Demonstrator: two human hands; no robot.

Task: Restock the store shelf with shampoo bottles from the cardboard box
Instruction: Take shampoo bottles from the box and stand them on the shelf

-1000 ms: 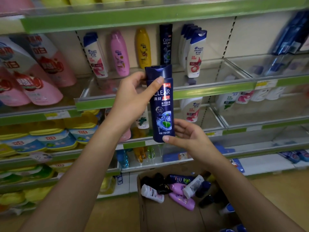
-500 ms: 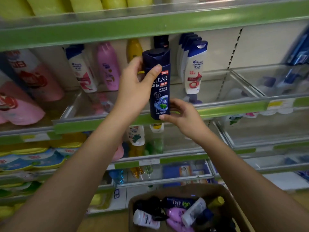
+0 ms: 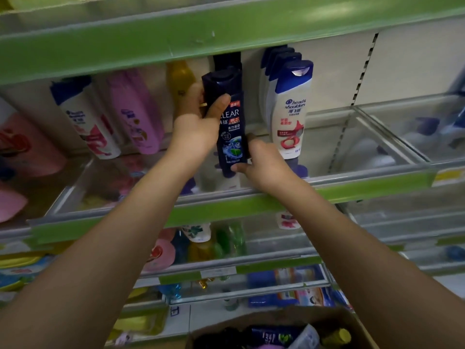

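Observation:
A dark blue Clear shampoo bottle [image 3: 230, 132] stands upright over the glass shelf [image 3: 251, 197], in front of another dark bottle [image 3: 227, 60]. My left hand [image 3: 198, 129] grips its upper part, thumb across the front near the cap. My right hand [image 3: 261, 162] holds its lower end, thumb under the base and fingers behind. The cardboard box [image 3: 352, 321] sits at the bottom edge with several bottles inside.
A row of white Head & Shoulders bottles [image 3: 289, 109] stands right of the Clear bottle. A yellow bottle [image 3: 180, 79], a pink bottle [image 3: 133, 109] and a white bottle [image 3: 85, 119] stand to its left. A green shelf edge [image 3: 226, 34] hangs close above. Lower shelves hold more goods.
Both hands carried the Clear bottle up and forward from in front of the shelf edge into the shelf, in front of the other dark bottle. The view moved closer.

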